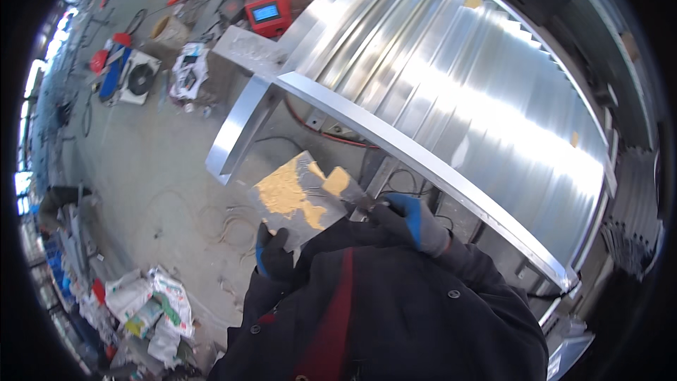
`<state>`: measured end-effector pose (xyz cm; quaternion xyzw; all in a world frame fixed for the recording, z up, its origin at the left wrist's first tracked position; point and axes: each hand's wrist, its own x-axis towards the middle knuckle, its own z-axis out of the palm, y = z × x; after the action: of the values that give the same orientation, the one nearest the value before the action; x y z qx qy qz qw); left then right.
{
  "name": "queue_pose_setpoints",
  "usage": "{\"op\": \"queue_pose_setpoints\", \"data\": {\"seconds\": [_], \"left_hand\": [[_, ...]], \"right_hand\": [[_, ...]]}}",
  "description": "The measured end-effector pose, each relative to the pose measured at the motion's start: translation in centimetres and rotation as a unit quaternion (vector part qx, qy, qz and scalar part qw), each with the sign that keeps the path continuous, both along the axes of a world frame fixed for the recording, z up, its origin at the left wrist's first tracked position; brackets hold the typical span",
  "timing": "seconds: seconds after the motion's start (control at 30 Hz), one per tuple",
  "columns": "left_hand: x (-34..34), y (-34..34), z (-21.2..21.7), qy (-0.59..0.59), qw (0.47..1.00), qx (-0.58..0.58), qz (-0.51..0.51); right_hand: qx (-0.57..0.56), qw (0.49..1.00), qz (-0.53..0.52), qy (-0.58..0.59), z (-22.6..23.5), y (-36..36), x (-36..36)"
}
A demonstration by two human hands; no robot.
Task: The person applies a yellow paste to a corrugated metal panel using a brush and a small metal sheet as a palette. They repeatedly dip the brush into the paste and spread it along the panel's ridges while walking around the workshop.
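Note:
My left hand [273,250], in a dark glove with blue, grips the lower left edge of a flat grey metal plate [309,182]. A rough layer of yellow putty [278,194] is spread over much of that plate. In my right hand [417,224], gloved in grey and blue, is a putty knife [352,192], its blade over the plate's right side. A lump of the same putty covers the blade's tip. To the right stands a large ribbed, shiny metal panel [423,99] in a frame, with small yellow patches on its surface.
The frame's front rail [395,142] runs close beside my right arm. A curved metal piece [231,134] juts out at its left end. A red machine with a lit screen [268,10] stands behind. Cables, bags [166,300] and scrap lie on the floor.

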<state>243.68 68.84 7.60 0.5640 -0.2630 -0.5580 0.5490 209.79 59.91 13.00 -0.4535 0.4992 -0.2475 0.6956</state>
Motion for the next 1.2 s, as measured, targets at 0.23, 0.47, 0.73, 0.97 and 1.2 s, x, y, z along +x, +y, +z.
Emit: {"op": "queue_pose_setpoints", "data": {"seconds": [0.23,0.47,0.73,0.97,1.2], "left_hand": [[25.3,-1.1,-0.8,-0.384,0.911,-0.090,-0.121],[41.7,3.3,-3.7,-0.632,0.770,-0.085,-0.036],[46.8,7.1,-4.0,-0.684,0.726,-0.067,0.027],[50.9,9.2,-0.3,-0.555,0.821,0.013,0.138],[52.0,7.5,1.6,-0.722,0.690,0.004,0.051]], "right_hand": [[0.000,1.000,-0.020,0.008,5.0,-1.5,22.9],[-0.152,0.984,0.078,0.040,4.2,-4.6,36.3],[-0.117,0.970,0.209,-0.029,6.1,-8.9,45.9],[-0.120,0.941,0.297,-0.108,7.4,-12.5,55.1],[-0.060,0.935,0.323,-0.136,6.2,-15.2,58.8]]}}
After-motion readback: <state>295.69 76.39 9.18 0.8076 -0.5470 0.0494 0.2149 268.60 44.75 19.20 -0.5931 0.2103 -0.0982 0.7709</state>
